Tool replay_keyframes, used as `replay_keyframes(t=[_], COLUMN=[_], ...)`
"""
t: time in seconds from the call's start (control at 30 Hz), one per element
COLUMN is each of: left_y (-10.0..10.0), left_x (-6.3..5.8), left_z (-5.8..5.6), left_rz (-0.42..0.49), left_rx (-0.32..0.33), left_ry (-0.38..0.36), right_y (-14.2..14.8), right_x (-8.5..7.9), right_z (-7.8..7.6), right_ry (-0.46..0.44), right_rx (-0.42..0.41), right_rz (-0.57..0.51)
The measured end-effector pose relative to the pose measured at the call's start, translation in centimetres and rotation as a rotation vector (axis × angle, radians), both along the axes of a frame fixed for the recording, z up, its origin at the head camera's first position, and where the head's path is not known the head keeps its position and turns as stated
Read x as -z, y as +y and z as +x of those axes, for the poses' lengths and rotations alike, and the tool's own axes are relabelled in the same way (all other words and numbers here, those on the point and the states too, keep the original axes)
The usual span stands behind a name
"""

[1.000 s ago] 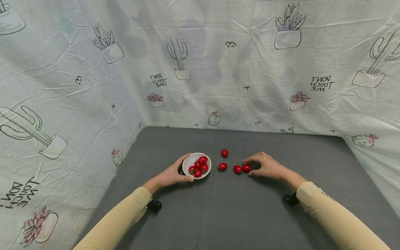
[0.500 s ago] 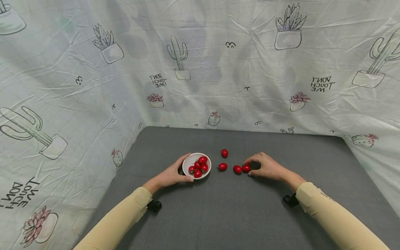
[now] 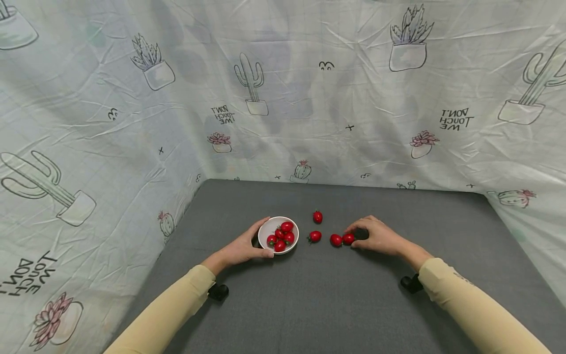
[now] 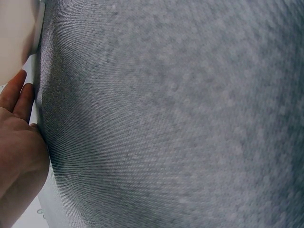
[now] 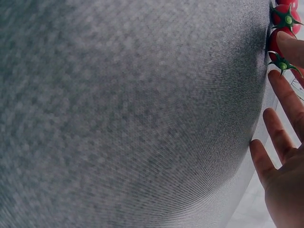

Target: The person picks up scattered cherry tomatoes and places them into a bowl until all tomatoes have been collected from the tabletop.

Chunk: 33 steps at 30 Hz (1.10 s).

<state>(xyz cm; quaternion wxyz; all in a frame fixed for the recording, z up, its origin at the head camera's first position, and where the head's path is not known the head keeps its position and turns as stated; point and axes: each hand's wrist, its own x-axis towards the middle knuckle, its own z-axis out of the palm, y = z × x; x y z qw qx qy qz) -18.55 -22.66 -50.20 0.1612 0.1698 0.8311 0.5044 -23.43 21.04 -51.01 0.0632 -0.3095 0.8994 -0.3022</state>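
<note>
My left hand [image 3: 242,248] holds a small white bowl [image 3: 267,230] by its left side, thumb at the near rim and fingers at the far side. Several red cherry tomatoes [image 3: 280,245] lie inside it. To the right, my right hand [image 3: 377,237] pinches a cherry tomato [image 3: 348,239] low at the table, thumb on the near side. The right wrist view shows the thumb [image 5: 290,47] against that tomato, with the other fingers spread. Another cherry tomato [image 3: 336,240] lies right beside it. In the left wrist view only part of the bowl [image 4: 16,38] shows.
Two more cherry tomatoes lie between bowl and right hand, one nearer [image 3: 315,236] and one farther back [image 3: 318,217]. A dark grey cloth [image 3: 283,305] covers the table. A pale curtain [image 3: 292,137] with cactus prints hangs behind and to the left.
The tomato at my right hand has shifted very slightly left. Both hands, the bowl and the other tomatoes stay in place.
</note>
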Motion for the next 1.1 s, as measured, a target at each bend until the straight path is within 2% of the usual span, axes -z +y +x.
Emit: replay_keyframes(t=[0.07,0.17,0.63,1.1], left_y=[-0.1,-0.5,-0.5,-0.4], left_x=[0.3,1.4,1.3,1.4], left_z=[-0.1,-0.7,-0.7,-0.7], left_rz=[-0.008,-0.024,-0.040,-0.045], left_rx=[-0.001,0.000,-0.005,-0.010], left_ry=[0.011,0.016,0.007,0.002], right_y=[0.0,0.0,0.3,1.2], right_x=[0.0,0.0,-0.4,-0.4], right_z=[0.0,-0.1,0.0,0.2], right_ry=[0.004,0.012,-0.006,-0.009], right_rx=[0.000,-0.003,-0.004,0.031], right_rz=[0.000,-0.008,0.000,-0.025])
